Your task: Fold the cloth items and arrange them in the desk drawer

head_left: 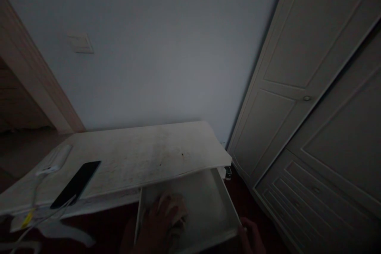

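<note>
A white drawer is pulled out from under a white desk. Inside it, on the left side, lies a crumpled beige cloth. My left hand reaches into the drawer with its fingers curled over this cloth. At the drawer's front right corner, my right hand grips the edge, its lower part cut off by the frame. Dim light blurs the finer detail of both hands.
A black phone with a white cable lies on the desk's left part, beside a white power strip or adapter. A pale wardrobe stands to the right. Behind the desk is a wall with a light switch.
</note>
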`<state>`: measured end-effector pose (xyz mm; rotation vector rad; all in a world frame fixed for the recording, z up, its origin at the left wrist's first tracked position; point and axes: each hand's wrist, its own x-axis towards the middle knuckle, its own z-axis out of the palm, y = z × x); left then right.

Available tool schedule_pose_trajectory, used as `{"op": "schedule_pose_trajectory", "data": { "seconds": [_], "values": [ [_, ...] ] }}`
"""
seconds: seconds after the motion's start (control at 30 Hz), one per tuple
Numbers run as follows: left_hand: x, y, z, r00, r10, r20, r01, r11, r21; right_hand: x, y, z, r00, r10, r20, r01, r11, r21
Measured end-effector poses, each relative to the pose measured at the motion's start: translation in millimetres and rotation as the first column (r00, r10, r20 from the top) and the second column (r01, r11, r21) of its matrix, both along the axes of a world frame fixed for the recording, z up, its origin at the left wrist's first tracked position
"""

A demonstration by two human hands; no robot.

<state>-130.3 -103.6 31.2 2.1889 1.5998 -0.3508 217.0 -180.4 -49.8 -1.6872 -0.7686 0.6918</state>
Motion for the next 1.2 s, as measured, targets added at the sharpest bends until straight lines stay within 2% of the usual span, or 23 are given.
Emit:
{"op": "schedule_pose_trajectory", "data": {
  "seconds": [0.13, 0.3, 0.43, 0.57, 0.67, 0.73, 0.83, 0.93, 1.03, 1.2],
  "values": [
    [11, 5, -7.3, 1.000, 0.009, -0.020, -0.009, 1.000, 0.022, -15, 14, -8.9, 0.997, -0.051, -0.054, 0.054, 0.997, 0.061],
    [26, 27, -20.7, 0.997, -0.046, 0.067, 0.040, 0.995, 0.095, -29, 26, -27.6, 0.985, -0.157, -0.075, 0.166, 0.977, 0.131],
    [57, 50, -24.2, 0.982, -0.119, 0.145, 0.095, 0.982, 0.166, -36, 27, -36.4, 0.976, -0.191, -0.103, 0.204, 0.969, 0.135],
    [102, 57, -26.1, 0.946, -0.224, 0.235, 0.182, 0.965, 0.188, -36, 26, -33.3, 0.989, -0.126, -0.083, 0.139, 0.975, 0.175],
    [129, 48, -28.7, 0.916, -0.299, 0.266, 0.254, 0.948, 0.192, -35, 25, -24.8, 0.995, -0.079, -0.058, 0.089, 0.975, 0.205],
    [137, 39, -29.1, 0.905, -0.332, 0.266, 0.292, 0.939, 0.180, -35, 24, -17.4, 0.996, -0.073, -0.052, 0.083, 0.975, 0.206],
    [128, 31, -26.3, 0.913, -0.331, 0.237, 0.303, 0.941, 0.148, -35, 22, -7.5, 0.997, -0.047, -0.065, 0.059, 0.977, 0.203],
    [100, 24, -21.1, 0.932, -0.305, 0.195, 0.284, 0.950, 0.128, -35, 21, -4.4, 0.997, -0.009, -0.080, 0.026, 0.977, 0.210],
    [66, 16, -17.3, 0.961, -0.237, 0.141, 0.225, 0.970, 0.098, -33, 21, -10.1, 0.996, -0.005, -0.086, 0.025, 0.973, 0.230],
    [20, 4, -17.3, 0.998, -0.049, 0.035, 0.048, 0.999, 0.015, -28, 26, -25.3, 0.997, -0.041, -0.073, 0.054, 0.979, 0.195]
  ]
}}
